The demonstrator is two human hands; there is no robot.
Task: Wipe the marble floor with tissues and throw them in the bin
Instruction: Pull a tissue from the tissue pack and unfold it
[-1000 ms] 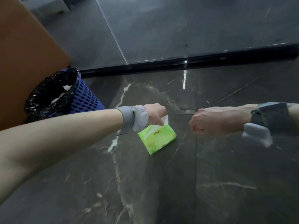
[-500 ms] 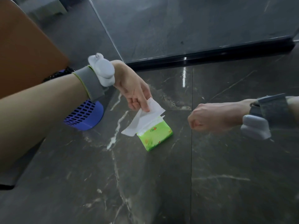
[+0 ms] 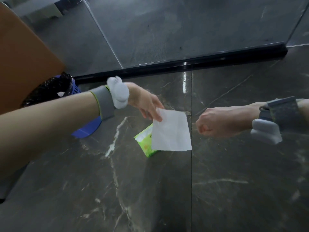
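My left hand (image 3: pixel 145 104) pinches the top corner of a white tissue (image 3: pixel 171 132), which hangs unfolded above the dark marble floor (image 3: pixel 167 190). Under it lies a green tissue pack (image 3: pixel 145 142), partly hidden by the sheet. My right hand (image 3: pixel 220 122) is a closed fist to the right of the tissue, holding nothing that I can see. A blue bin (image 3: pixel 87 128) with a black liner (image 3: pixel 55 84) stands at the left, mostly behind my left forearm.
A brown wooden panel (image 3: pixel 25 61) rises at the far left beside the bin. A black raised strip (image 3: pixel 184 64) runs across the floor beyond the hands, with grey tiles behind it.
My left hand has drawn the tissue fully out of the pack and lifted it; the sheet now hangs open. My right fist has stayed in place.
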